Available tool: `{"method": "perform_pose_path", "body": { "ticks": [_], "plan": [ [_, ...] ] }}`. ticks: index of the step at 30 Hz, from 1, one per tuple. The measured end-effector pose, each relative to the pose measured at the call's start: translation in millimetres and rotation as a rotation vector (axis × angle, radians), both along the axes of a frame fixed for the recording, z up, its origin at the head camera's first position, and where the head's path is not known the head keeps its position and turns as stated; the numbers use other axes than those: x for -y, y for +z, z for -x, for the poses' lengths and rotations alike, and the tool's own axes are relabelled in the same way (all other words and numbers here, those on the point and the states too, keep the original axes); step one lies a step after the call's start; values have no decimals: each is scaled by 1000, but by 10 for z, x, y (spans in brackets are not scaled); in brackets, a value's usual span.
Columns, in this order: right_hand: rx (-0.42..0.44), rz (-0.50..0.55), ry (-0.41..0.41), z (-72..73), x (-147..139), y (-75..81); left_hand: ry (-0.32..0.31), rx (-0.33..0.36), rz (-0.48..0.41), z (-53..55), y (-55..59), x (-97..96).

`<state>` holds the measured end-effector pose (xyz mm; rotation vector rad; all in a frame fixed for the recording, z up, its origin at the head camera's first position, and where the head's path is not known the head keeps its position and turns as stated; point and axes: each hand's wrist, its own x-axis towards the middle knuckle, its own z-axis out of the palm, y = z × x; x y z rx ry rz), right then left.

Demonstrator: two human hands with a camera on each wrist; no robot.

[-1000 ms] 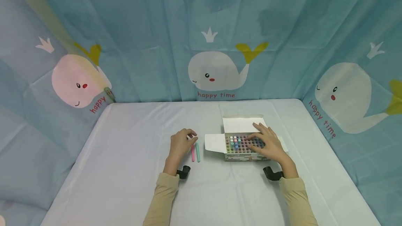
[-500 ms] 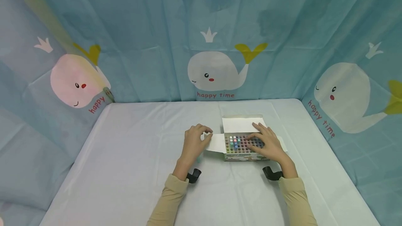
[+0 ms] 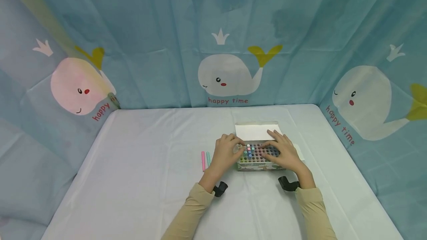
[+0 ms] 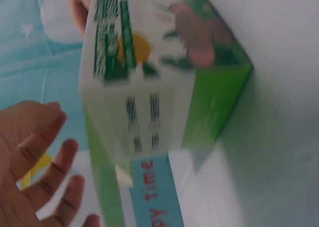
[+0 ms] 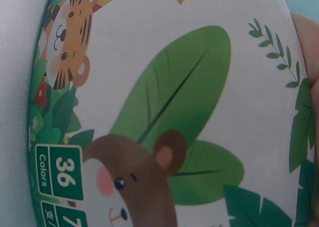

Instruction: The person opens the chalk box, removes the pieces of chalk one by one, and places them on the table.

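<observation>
An open cardboard box point(image 3: 260, 166) holds a holed insert, and a small group of coloured sticks point(image 3: 250, 152) stands upright near its left end. Over that end is my left hand point(image 3: 227, 153), its thumb and index fingertips close together. The left wrist view shows no stick in that hand point(image 4: 37, 162), with the box's printed end point(image 4: 144, 97) beside it. My right hand point(image 3: 286, 152) rests with spread fingers over the box's right side; only a sliver of it point(image 5: 310, 52) shows behind the illustrated front point(image 5: 199, 87) in the right wrist view.
Left of the box, a pink stick point(image 3: 203, 161) and a green stick point(image 3: 208, 158) lie on the white tablecloth point(image 3: 133, 177). The box's raised lid point(image 3: 255, 130) stands at the back. A whale-printed curtain point(image 3: 160, 77) surrounds the table.
My left hand has moved right, from above the pink and green sticks to the box's left end, now covering the side flap. My right hand stays put.
</observation>
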<state>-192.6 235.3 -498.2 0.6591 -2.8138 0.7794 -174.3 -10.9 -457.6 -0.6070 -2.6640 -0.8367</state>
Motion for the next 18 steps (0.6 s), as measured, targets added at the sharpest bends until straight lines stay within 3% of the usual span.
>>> {"method": "perform_pose_path", "body": {
  "ticks": [8, 14, 18],
  "plan": [
    [-2, -1, -3, -5, 6, -5, 56, 18, 117, -5, -40, -238],
    [-12, -2, 1, -7, 7, -6, 131, -13, 252, 0, -52, -320],
    [-24, 1, 4, -4, 1, -9, 144, -45, 286, 10, -72, -361]
  ]
}}
